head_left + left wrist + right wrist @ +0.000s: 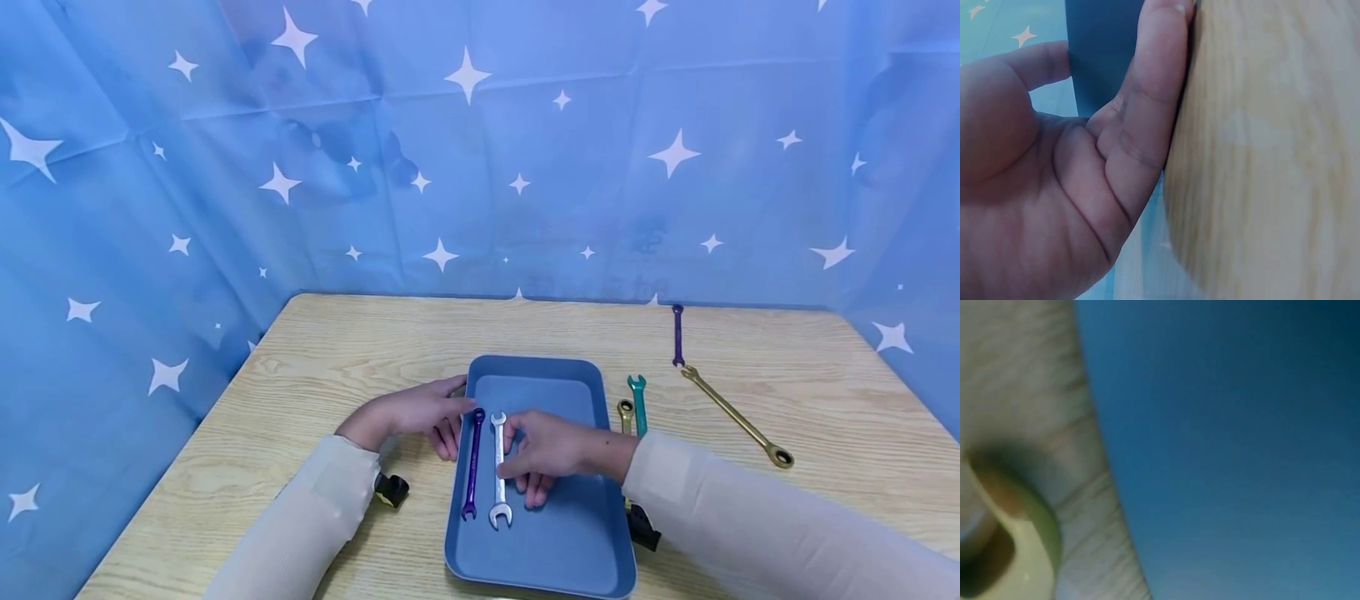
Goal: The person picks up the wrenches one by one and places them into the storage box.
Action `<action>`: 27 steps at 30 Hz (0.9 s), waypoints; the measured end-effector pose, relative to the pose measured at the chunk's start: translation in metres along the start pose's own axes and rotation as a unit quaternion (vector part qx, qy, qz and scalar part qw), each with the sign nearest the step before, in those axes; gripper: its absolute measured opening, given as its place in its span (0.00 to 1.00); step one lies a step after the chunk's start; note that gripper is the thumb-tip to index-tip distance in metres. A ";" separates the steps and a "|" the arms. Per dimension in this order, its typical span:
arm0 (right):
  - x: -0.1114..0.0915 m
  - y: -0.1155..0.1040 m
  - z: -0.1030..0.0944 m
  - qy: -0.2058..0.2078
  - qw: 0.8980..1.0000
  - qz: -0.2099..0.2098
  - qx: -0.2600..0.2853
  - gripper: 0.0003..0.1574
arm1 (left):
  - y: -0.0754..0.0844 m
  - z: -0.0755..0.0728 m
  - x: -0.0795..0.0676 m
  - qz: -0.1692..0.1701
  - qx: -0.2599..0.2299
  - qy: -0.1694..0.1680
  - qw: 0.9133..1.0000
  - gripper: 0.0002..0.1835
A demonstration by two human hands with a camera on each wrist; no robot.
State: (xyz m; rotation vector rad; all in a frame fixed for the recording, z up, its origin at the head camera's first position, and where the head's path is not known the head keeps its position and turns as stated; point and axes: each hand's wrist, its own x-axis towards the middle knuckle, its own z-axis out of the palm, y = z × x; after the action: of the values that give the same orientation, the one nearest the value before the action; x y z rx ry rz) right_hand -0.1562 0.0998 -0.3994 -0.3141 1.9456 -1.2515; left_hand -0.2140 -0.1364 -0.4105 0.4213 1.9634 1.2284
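A blue tray [570,533] stands on the table. Inside it, on the left, a purple wrench [472,467] and a silver wrench [499,492] lie side by side, roughly parallel. My left hand [420,414] holds the tray's left side, its thumb over the rim and its fingers along the outer wall; the left wrist view shows the fingers [1147,94] against that wall. Reaching across the tray from the right, my right hand [551,450] pinches the silver wrench at its shaft with thumb and index finger. The right wrist view has the tray's blue wall [1229,450] but no fingers.
To the right of the tray lie a short gold wrench [626,412], partly under the right forearm, and a green wrench [639,396]. Farther right are a long gold wrench [735,414] and another purple wrench [678,337]. Behind the wooden table [360,342] hangs a starry blue cloth.
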 end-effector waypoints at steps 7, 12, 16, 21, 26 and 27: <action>0.001 -0.001 0.002 0.016 0.999 -0.002 -0.039 0.17 | 0.000 0.000 0.000 0.000 -0.001 0.002 1.000 0.36; 0.002 -0.002 0.002 0.014 0.999 0.000 -0.043 0.16 | 0.000 0.001 0.001 -0.007 -0.003 0.006 1.000 0.37; 0.001 -0.002 0.000 0.000 0.999 -0.006 -0.043 0.14 | 0.000 0.001 0.001 -0.010 -0.005 0.005 1.000 0.36; -0.004 -0.005 -0.005 -0.012 0.999 -0.031 -0.039 0.15 | 0.001 0.001 0.000 -0.004 -0.008 0.000 1.000 0.36; -0.014 -0.017 -0.015 0.000 0.996 -0.075 -0.051 0.11 | 0.001 0.001 0.001 -0.001 -0.012 -0.002 1.000 0.35; -0.016 -0.019 -0.017 0.004 0.995 -0.082 -0.055 0.11 | 0.000 0.001 0.001 -0.002 -0.012 -0.001 1.000 0.35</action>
State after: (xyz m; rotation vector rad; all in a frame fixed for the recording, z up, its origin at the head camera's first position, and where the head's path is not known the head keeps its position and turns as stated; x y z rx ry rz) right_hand -0.1614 0.1114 -0.3721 -0.5344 2.0327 -1.2531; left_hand -0.2140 -0.1353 -0.4107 0.4057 1.9449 1.2470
